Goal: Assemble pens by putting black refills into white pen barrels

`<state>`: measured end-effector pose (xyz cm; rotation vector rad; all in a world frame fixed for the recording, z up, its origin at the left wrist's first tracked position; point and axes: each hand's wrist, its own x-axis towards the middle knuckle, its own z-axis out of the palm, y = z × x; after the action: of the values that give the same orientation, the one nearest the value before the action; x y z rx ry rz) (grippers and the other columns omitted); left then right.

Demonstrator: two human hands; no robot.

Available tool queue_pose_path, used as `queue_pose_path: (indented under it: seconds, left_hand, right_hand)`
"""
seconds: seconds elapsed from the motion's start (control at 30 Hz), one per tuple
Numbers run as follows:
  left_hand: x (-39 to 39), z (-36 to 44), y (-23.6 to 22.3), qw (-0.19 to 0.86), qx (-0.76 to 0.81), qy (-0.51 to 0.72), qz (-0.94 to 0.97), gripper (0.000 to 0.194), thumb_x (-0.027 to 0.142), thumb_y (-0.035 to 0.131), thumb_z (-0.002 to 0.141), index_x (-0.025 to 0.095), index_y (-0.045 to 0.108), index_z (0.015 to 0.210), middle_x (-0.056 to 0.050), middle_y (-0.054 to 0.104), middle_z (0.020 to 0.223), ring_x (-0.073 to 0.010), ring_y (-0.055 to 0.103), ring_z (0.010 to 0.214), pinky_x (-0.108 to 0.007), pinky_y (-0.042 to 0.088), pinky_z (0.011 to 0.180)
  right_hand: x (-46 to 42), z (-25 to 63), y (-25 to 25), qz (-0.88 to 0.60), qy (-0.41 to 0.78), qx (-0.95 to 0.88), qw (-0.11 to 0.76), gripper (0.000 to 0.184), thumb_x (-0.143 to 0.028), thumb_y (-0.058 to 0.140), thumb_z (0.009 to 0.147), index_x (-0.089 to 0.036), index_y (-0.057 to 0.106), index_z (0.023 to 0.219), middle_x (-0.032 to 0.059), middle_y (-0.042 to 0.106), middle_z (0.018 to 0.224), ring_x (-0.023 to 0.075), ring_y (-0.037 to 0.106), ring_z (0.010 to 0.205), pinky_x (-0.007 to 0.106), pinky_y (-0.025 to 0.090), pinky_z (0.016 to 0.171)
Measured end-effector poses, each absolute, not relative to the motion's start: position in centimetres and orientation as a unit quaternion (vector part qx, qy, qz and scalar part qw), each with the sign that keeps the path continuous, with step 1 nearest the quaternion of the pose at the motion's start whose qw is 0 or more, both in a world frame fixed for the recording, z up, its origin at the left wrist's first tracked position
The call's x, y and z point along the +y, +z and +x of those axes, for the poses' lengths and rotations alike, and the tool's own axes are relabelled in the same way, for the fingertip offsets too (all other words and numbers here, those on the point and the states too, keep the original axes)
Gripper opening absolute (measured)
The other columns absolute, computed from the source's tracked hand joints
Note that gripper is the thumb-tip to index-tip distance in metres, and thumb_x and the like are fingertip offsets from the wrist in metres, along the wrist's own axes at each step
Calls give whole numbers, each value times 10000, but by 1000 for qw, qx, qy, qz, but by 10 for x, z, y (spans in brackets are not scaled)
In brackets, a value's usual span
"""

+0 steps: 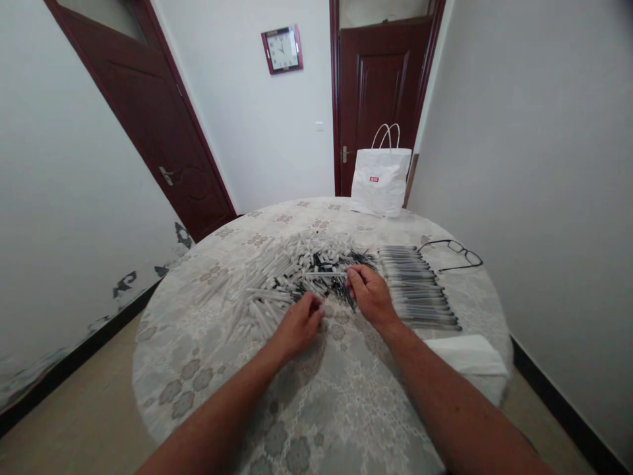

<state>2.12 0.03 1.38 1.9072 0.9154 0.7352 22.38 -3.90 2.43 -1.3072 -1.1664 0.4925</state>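
Tube (326, 274) is best held level — right hand (370, 297) pinching one end, left hand (299, 324) curled, its grasp unclear.

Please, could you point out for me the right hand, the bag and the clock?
Right hand (370, 293), head view: back of the hand.
Bag (380, 190), head view: middle of its front.
Clock (282, 50), head view: middle of its dial.
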Motion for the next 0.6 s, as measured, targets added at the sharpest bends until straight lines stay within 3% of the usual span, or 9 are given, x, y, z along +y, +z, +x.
queue_pose_path:
  seconds: [0.07, 0.17, 0.33, 0.6]
  left_hand:
    - [5, 9, 23, 575, 377, 368, 626, 203, 333, 685, 833, 193, 577, 933, -29, 654, 798, -173, 641, 720, -270, 516, 649]
    - [17, -7, 31, 686, 342, 473, 434, 337, 279, 779, 766, 184, 587, 1027, -44, 698, 910, -156, 690, 779, -271, 566, 708]
    - [31, -18, 25, 721, 303, 524, 338, 299, 175, 782, 775, 153, 626, 1029, -50, 724, 917, -147, 725, 802, -273, 602, 770]
    - [31, -16, 17, 735, 311, 515, 312, 235, 187, 772, 801, 148, 623, 978, -68, 745, 928, -161, 742, 802, -283, 623, 737]
  right_hand:
    - [-40, 221, 24, -541, 254, -500, 627, 331, -498, 532, 937, -197, 660, 990, 11, 681, 735, 127, 544, 502, 230, 420, 459]
    - [-44, 215, 22, -513, 283, -505, 633, 327, -488, 565, 923, -187, 659, 1011, 23, 695, 755, 122, 539, 503, 228, 426, 454]
    - [-48, 208, 20, -515, 275, -542, 604, 295, -453, 571, 933, -191, 672, 1023, 40, 725, 788, 129, 560, 530, 232, 440, 472]
    - [-49, 207, 18, -541, 249, -569, 567, 286, -430, 554, 946, -198, 679, 1058, 53, 753, 839, 139, 575, 536, 250, 453, 486]
